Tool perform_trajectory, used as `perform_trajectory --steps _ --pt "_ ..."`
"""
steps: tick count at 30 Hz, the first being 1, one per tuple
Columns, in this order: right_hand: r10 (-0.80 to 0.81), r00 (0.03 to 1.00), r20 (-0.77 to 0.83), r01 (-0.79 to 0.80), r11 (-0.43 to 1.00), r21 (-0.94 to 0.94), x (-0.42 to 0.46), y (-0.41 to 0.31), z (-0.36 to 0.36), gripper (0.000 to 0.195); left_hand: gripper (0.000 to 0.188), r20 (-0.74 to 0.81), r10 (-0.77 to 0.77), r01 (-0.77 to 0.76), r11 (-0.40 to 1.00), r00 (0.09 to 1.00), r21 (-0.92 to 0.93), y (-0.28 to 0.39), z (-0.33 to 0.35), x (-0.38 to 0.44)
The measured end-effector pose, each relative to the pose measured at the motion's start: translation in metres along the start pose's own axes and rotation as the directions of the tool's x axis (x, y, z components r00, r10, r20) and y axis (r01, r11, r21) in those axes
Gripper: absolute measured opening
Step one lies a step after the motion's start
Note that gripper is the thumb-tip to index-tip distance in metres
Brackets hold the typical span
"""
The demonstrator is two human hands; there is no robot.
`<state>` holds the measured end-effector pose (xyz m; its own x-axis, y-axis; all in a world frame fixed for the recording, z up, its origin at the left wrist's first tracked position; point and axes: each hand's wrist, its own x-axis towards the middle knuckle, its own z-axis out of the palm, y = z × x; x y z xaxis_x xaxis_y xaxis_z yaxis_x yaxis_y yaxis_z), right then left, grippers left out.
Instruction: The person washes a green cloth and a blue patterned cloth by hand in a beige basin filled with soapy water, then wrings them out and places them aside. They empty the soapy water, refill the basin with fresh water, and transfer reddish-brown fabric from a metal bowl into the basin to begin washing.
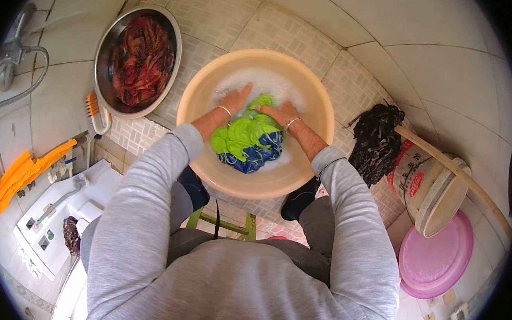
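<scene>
A large peach plastic basin (324,120) with foamy water stands on the floor before me. In it lies wet cloth, a bright green part (244,135) and a dark blue patterned part (254,155) bunched together. My left hand (235,99) is in the suds at the upper left of the cloth, thumb or finger raised, its lower fingers hidden by foam. On the cloth's upper right is my right hand (283,113), touching the green fabric; its fingertips are partly under water, so its hold on the cloth is unclear.
At the upper left, a steel basin (177,63) holds red cloth (141,65), with a scrub brush (95,113) beside it. On the right are a black mop (378,141), a bucket (426,183) and a pink basin (437,259). A white sink (66,205) is at lower left.
</scene>
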<state>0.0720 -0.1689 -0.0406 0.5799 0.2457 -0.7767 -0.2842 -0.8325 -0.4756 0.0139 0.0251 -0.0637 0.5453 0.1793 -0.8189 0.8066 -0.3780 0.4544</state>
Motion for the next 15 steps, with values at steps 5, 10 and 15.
perform_trajectory --steps 5,10,15 --pt "-0.448 0.866 -0.222 0.452 0.891 -0.032 -0.037 -0.028 -0.029 0.066 0.082 0.156 0.332 -0.330 0.943 0.930 -0.039 0.036 -0.033 -0.037" --pt "-0.621 0.773 -0.129 0.572 0.771 -0.281 -0.118 -0.011 -0.032 0.078 0.049 0.084 0.763 -0.649 0.480 0.641 0.590 0.024 -0.019 -0.128" --pt "-0.410 0.899 0.154 0.419 0.704 -0.573 -0.067 0.039 0.045 0.076 0.048 0.282 0.738 -0.605 0.209 0.613 0.768 -0.023 0.045 -0.073"
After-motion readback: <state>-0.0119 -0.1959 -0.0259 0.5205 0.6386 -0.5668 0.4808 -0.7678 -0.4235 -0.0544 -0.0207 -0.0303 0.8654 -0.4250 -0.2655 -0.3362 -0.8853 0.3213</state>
